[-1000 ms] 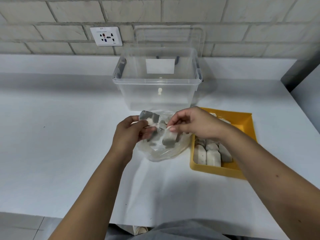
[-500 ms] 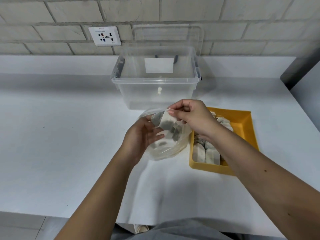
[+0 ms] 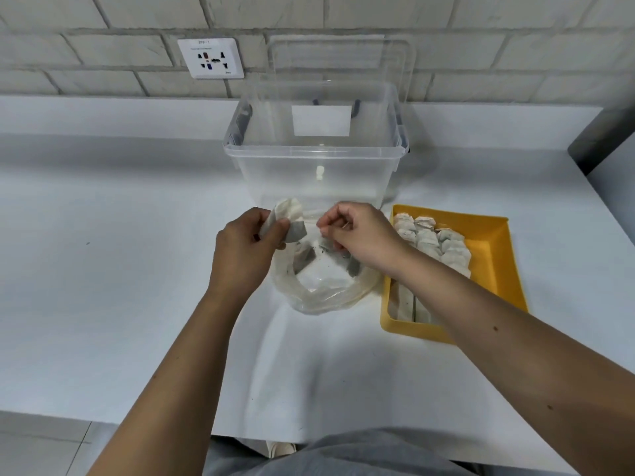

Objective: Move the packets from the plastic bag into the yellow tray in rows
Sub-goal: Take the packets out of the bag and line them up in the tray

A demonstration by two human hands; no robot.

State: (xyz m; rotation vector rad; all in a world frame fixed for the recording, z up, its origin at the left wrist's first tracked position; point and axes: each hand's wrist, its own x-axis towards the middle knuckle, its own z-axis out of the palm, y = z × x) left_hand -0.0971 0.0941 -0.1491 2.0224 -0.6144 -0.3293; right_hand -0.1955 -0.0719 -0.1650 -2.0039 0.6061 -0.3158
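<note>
From the head view, the left hand (image 3: 245, 250) was clamped on a pale packet (image 3: 284, 219), pinching it between thumb and fingers above the left rim of the plastic bag (image 3: 323, 286); half a second before, that packet had been in the right hand and the left had only steadied the bag. The right hand (image 3: 357, 235) had since let it go and was curled over the bag's mouth with fingertips drawn together, perhaps pinching the bag's thin edge or a string, though the clear film made that hard to tell. A few darker packets still lay inside the bag, which rested on the white table (image 3: 120, 269). Just to its right sat the yellow tray (image 3: 494, 255), with a row of packets along its left side, partly hidden by the right forearm. The clear storage bin (image 3: 312, 173) stood behind the bag, against the brick wall.
</note>
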